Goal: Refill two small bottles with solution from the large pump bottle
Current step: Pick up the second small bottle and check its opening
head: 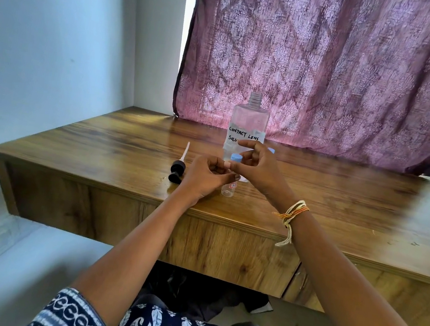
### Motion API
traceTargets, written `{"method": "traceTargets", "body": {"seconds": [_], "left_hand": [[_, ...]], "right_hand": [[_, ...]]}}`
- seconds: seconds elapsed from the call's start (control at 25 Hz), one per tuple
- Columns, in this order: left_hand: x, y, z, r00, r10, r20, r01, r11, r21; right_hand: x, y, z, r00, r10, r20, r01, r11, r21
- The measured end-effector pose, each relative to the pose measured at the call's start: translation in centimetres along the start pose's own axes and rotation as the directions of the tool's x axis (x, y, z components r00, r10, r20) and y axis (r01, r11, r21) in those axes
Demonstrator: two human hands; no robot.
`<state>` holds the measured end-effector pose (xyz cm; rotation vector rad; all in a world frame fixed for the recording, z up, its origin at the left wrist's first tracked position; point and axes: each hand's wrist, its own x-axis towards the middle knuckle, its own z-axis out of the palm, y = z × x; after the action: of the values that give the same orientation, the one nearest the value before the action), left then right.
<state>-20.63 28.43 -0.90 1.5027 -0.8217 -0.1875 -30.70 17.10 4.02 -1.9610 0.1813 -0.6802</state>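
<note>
Wood-grain desk (pixel 339 206) fills the corner, a purple patterned curtain (pixel 330 68) hanging behind it. The large bottle (pixel 249 121), clear, uncapped and hand-labelled, stands upright near the back. Its black pump head (pixel 177 170) lies on the desk to the left. In front, the left hand (pixel 202 177) is closed round a small clear bottle (pixel 229 189) standing on the desk, while the right hand (pixel 258 168) pinches its blue cap (pixel 236 158).
</note>
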Motion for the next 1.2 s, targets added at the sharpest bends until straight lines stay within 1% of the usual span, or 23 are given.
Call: {"method": "traceTargets", "body": {"seconds": [0.08, 0.24, 0.4, 0.52, 0.64, 0.72, 0.76, 0.84, 0.92, 1.0, 1.12, 1.2], "left_hand": [[-0.06, 0.1, 0.01, 1.0, 0.002, 0.002, -0.002, 1.0, -0.006], [0.07, -0.04, 0.08, 1.0, 0.021, 0.003, -0.021, 1.0, 0.0], [0.21, -0.34, 0.14, 1.0, 0.026, -0.009, -0.026, 1.0, 0.004], [0.27, -0.41, 0.08, 1.0, 0.025, -0.013, -0.025, 1.0, 0.009], [0.29, -0.31, 0.04, 1.0, 0.03, -0.002, -0.03, 0.999, 0.014], [0.22, -0.27, 0.01, 0.999, 0.032, -0.002, -0.032, 0.999, 0.004], [0.19, -0.28, 0.01, 0.999, 0.033, 0.0, -0.033, 0.999, -0.004], [0.18, -0.36, -0.01, 1.0, 0.024, 0.005, -0.023, 1.0, -0.006], [0.19, -0.36, -0.05, 1.0, 0.014, 0.002, -0.014, 1.0, 0.006], [0.19, -0.26, -0.08, 1.0, 0.012, -0.001, -0.012, 1.0, 0.009], [0.14, -0.17, -0.05, 1.0, 0.021, 0.003, -0.021, 1.0, 0.018], [0.14, -0.27, 0.02, 1.0, 0.02, -0.004, -0.02, 1.0, 0.003]], "right_hand": [[-0.04, 0.22, 0.01, 1.0, -0.009, -0.014, 0.01, 0.999, 0.037], [0.1, 0.2, -0.01, 0.999, -0.027, 0.03, 0.025, 0.997, 0.068], [0.25, 0.32, 0.14, 0.997, -0.051, -0.052, 0.051, 0.999, 0.011], [0.19, 0.38, 0.14, 0.998, -0.034, -0.062, 0.038, 0.997, 0.066], [0.17, 0.29, 0.15, 0.999, -0.03, -0.026, 0.033, 0.994, 0.104], [0.2, 0.23, 0.33, 0.999, -0.043, 0.002, 0.043, 0.996, 0.081], [0.2, 0.23, 0.47, 0.999, -0.052, -0.006, 0.052, 0.998, 0.044], [0.16, 0.35, 0.67, 0.996, -0.061, -0.063, 0.061, 0.998, -0.008], [0.06, 0.53, 0.63, 0.994, -0.057, -0.095, 0.058, 0.998, 0.003], [-0.07, 0.56, 0.43, 0.996, -0.045, -0.079, 0.048, 0.998, 0.028], [-0.08, 0.26, 0.27, 0.999, -0.035, -0.007, 0.035, 0.996, 0.077], [-0.01, 0.17, 0.32, 0.999, -0.05, 0.005, 0.049, 0.998, 0.039]]}}
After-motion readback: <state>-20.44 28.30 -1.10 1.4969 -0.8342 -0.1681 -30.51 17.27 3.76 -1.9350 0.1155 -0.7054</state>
